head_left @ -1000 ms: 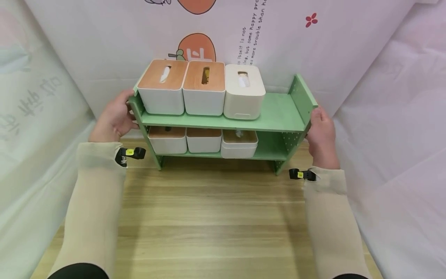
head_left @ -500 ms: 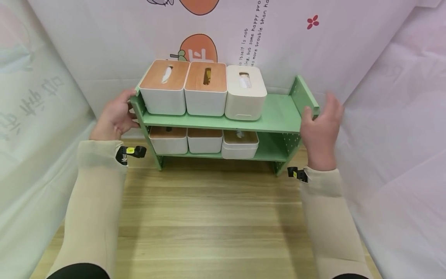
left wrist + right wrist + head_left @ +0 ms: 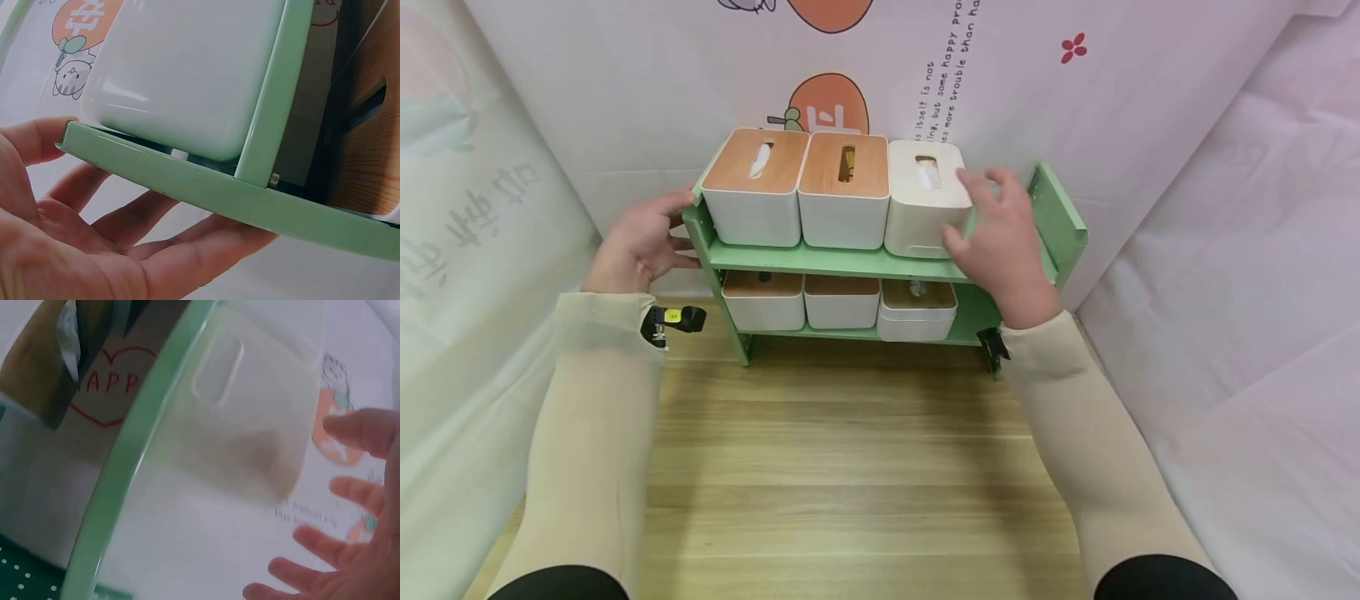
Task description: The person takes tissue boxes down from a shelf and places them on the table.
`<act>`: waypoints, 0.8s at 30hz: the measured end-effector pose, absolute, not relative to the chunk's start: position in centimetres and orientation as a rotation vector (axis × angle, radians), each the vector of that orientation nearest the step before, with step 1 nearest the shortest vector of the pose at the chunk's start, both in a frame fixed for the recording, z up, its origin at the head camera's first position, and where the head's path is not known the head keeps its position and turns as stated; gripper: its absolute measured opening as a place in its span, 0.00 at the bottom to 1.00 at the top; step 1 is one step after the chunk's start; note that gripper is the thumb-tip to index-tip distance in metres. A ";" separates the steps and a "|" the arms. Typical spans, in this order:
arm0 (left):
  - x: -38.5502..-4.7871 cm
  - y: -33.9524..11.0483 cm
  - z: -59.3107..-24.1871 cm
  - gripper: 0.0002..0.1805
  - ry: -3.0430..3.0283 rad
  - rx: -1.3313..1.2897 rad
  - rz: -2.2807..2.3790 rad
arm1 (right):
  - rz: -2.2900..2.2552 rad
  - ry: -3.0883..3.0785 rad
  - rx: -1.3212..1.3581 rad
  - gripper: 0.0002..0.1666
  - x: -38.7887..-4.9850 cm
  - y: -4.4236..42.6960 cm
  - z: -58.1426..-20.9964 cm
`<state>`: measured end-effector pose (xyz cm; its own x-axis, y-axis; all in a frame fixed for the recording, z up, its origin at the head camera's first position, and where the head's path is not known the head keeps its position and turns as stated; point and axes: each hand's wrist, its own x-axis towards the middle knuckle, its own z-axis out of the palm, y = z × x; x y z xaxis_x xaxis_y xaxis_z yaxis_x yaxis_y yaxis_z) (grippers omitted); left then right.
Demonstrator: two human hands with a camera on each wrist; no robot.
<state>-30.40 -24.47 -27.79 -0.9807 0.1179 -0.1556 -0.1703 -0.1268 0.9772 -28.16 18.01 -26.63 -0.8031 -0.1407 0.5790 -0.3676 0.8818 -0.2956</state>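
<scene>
A green two-tier shelf (image 3: 835, 262) stands on the wooden surface. My left hand (image 3: 642, 242) holds its left side panel (image 3: 156, 172), the thumb at the panel's upper end and the fingers along its outer face. In front of the upper tier's right part hovers my right hand (image 3: 1000, 250), fingers spread, beside a cream tissue box (image 3: 917, 229) with a slotted lid. The right wrist view shows the fingers (image 3: 319, 547) apart from that cream box. Left of it stand two white tissue boxes (image 3: 748, 218) (image 3: 841, 221) with wood lids.
The lower tier carries white boxes with wood-look lids, one of them a tissue box (image 3: 916, 323). Behind the shelf rises a white printed cloth (image 3: 1015, 92). Pale cloth (image 3: 1240, 317) also walls both sides. Wooden flooring (image 3: 850, 467) extends in front.
My right hand has let go of the shelf's right side panel and moved left to the cream tissue box. The left hand stays at the left panel.
</scene>
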 end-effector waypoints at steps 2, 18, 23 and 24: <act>-30.4 -24.4 -27.8 0.29 1.951 -0.070 2.221 | 0.460 -2.549 0.443 0.38 -28.7 17.1 -26.5; -30.2 -24.3 -27.9 0.27 1.954 -0.097 2.235 | 0.143 -2.703 0.442 0.29 -28.5 15.2 -27.0; -30.3 -24.1 -28.0 0.27 1.961 -0.139 2.244 | 0.120 -2.630 0.451 0.29 -28.2 14.6 -27.6; -30.3 -24.1 -28.0 0.27 1.959 -0.148 2.247 | 0.119 -2.614 0.462 0.30 -28.2 14.5 -27.7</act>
